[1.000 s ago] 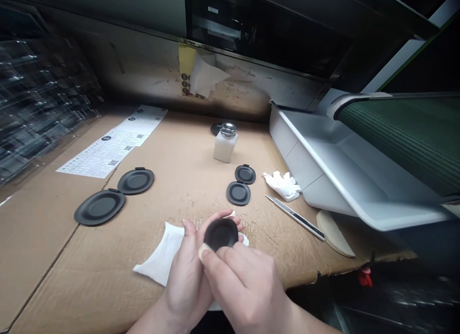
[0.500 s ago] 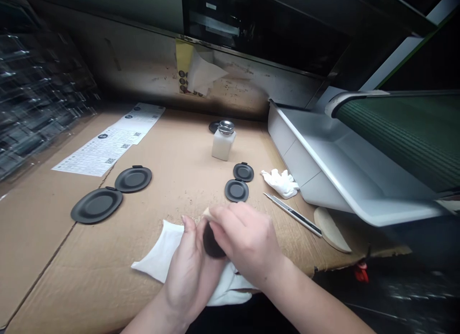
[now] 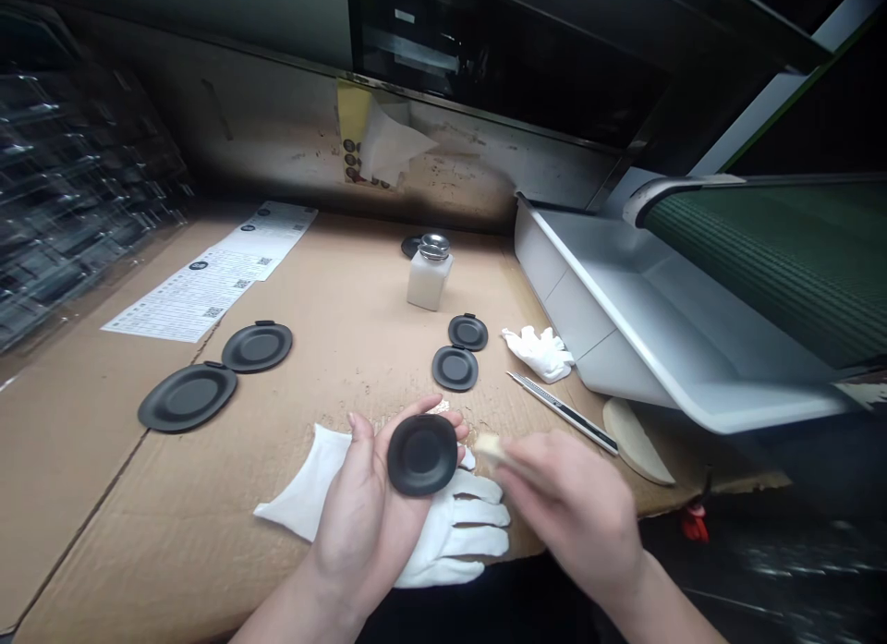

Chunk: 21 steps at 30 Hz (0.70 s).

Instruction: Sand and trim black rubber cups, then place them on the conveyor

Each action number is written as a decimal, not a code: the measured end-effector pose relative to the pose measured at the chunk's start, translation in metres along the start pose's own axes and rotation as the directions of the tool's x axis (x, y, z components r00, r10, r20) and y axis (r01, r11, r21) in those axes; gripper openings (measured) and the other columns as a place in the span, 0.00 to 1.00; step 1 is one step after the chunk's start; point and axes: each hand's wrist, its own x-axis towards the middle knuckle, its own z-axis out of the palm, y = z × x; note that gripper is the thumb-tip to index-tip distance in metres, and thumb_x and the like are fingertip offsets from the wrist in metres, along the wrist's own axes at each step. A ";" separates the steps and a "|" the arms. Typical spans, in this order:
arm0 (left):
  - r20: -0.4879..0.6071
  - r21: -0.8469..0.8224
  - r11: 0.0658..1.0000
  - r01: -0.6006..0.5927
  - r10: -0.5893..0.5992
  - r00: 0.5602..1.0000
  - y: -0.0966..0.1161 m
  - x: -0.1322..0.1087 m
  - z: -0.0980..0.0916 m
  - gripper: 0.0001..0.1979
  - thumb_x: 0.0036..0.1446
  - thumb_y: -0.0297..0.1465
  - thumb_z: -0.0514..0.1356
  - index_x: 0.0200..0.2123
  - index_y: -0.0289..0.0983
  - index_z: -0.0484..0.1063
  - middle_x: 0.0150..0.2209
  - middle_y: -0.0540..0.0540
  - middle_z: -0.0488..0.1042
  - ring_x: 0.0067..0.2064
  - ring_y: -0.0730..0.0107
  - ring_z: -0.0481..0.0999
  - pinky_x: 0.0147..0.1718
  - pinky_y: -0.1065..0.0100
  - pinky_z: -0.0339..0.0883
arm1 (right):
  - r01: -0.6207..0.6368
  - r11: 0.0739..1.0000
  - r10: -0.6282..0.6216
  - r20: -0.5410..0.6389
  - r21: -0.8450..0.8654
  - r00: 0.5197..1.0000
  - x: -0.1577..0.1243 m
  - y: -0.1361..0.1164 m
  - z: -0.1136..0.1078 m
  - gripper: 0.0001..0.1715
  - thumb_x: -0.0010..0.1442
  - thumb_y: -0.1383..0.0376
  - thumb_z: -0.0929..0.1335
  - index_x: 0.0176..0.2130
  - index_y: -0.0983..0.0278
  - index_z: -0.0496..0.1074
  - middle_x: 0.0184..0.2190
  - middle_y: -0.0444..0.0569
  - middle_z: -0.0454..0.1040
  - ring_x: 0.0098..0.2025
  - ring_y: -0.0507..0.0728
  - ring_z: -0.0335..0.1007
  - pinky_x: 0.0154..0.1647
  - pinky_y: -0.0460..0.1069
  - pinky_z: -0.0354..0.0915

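Note:
A rounded black plastic lid (image 3: 422, 455) with a sunken middle rests face up in my left hand (image 3: 370, 496). The palm and fingers support it from below, and the thumb stands off to its left. To the right, my right hand (image 3: 575, 505) pinches a cream felt-like pad (image 3: 489, 446), slightly blurred and clear of the lid. Beneath my left hand a white cloth glove (image 3: 464, 528) lies on the cardboard, its fingers pointing right. Two pairs of similar black lids lie flat, one pair (image 3: 455, 368) ahead and the other (image 3: 187, 397) at the left.
A white pump-top bottle (image 3: 428, 280) stands farther back. On the right are crumpled white tissue (image 3: 539, 352), a utility knife (image 3: 563, 412), a half-round felt pad (image 3: 636, 443) and a large grey-white tray (image 3: 602, 348). Printed sheets (image 3: 190, 288) and stacked clear plastic trays (image 3: 76, 173) sit left.
My right hand has moved right and away from the lid, carrying the pad. The lid's face and the glove's fingers have come into view. My left hand has hardly moved.

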 end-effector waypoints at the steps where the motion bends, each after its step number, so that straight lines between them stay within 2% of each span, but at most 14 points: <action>1: 0.005 0.003 1.000 -0.010 0.010 1.000 0.000 0.000 0.000 0.28 0.59 0.45 0.44 0.46 0.28 0.70 0.43 0.30 0.74 0.48 0.53 0.72 0.47 0.58 0.63 | -0.062 0.998 0.062 -0.041 -0.016 0.997 -0.003 0.008 -0.004 0.11 0.57 0.71 0.66 0.42 0.63 0.68 0.32 0.45 0.74 0.33 0.50 0.69 0.34 0.46 0.65; 3: 0.017 0.011 0.999 -0.036 0.036 0.999 0.000 0.000 0.000 0.27 0.60 0.43 0.43 0.45 0.27 0.70 0.43 0.30 0.74 0.47 0.52 0.73 0.46 0.57 0.65 | -0.142 0.988 0.136 -0.085 -0.060 0.987 -0.011 0.020 -0.007 0.11 0.56 0.70 0.66 0.41 0.61 0.67 0.35 0.45 0.74 0.35 0.51 0.70 0.37 0.46 0.65; 5: 0.034 0.013 0.998 -0.060 0.060 0.998 0.000 -0.001 0.001 0.27 0.60 0.43 0.43 0.43 0.28 0.71 0.42 0.30 0.75 0.45 0.53 0.74 0.43 0.57 0.67 | -0.186 0.978 0.180 -0.074 -0.097 0.981 -0.019 0.027 -0.005 0.11 0.56 0.68 0.67 0.42 0.60 0.67 0.35 0.44 0.74 0.36 0.51 0.70 0.38 0.46 0.65; 11: 0.027 0.016 0.997 -0.082 0.082 0.996 0.000 -0.003 0.002 0.26 0.60 0.42 0.42 0.39 0.29 0.73 0.40 0.31 0.76 0.44 0.54 0.75 0.41 0.56 0.68 | -0.279 0.949 0.272 -0.070 -0.145 0.960 -0.033 0.032 0.010 0.11 0.57 0.66 0.66 0.42 0.59 0.68 0.37 0.44 0.74 0.38 0.53 0.71 0.40 0.46 0.66; 15: 0.004 0.011 0.998 -0.069 0.069 0.998 0.001 -0.004 0.004 0.27 0.60 0.43 0.42 0.38 0.29 0.73 0.40 0.31 0.76 0.44 0.54 0.75 0.42 0.56 0.68 | -0.296 0.945 0.294 -0.035 -0.138 0.955 -0.034 0.033 0.010 0.12 0.58 0.67 0.65 0.43 0.59 0.68 0.37 0.44 0.74 0.39 0.52 0.71 0.40 0.46 0.66; 17: -0.004 0.012 0.998 -0.066 0.066 0.998 0.001 -0.004 0.004 0.27 0.60 0.43 0.42 0.38 0.29 0.73 0.40 0.31 0.76 0.44 0.54 0.75 0.42 0.57 0.68 | -0.291 0.950 0.286 -0.056 -0.113 0.957 -0.030 0.028 0.008 0.11 0.58 0.68 0.65 0.43 0.59 0.68 0.37 0.44 0.74 0.38 0.52 0.71 0.40 0.45 0.67; 21: 0.025 0.016 0.998 -0.066 0.066 0.998 -0.002 -0.003 0.001 0.25 0.59 0.44 0.44 0.38 0.32 0.73 0.41 0.34 0.75 0.47 0.56 0.72 0.45 0.57 0.65 | -0.263 0.965 0.260 -0.203 0.012 0.944 -0.010 0.000 0.009 0.11 0.56 0.69 0.66 0.41 0.61 0.68 0.34 0.45 0.75 0.35 0.51 0.72 0.37 0.44 0.68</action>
